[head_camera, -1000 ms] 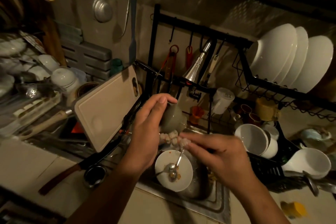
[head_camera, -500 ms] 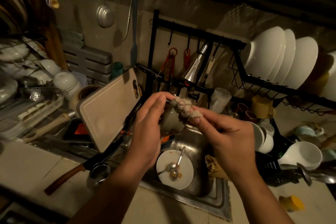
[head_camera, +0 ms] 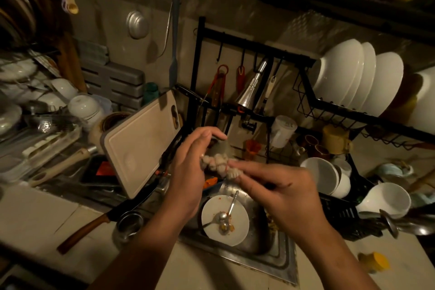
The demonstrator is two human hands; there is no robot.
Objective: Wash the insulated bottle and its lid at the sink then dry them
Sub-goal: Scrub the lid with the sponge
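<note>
A grey piece [head_camera: 220, 148], lid or bottle cannot be told, is gripped in the curled left hand [head_camera: 190, 172] above the sink [head_camera: 270, 263]. A foamy sponge [head_camera: 217, 165] is pinched by the right hand [head_camera: 282, 193] and pressed against it. A dirty plate [head_camera: 237, 231] is seen below.

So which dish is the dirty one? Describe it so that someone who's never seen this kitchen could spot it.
Find the steel sink set into the pale counter. In its basin lies a round white plate. Unlike the clean white bowls standing on edge in the black rack to the right, it lies flat, with a spoon and orange food scraps on it.
</note>
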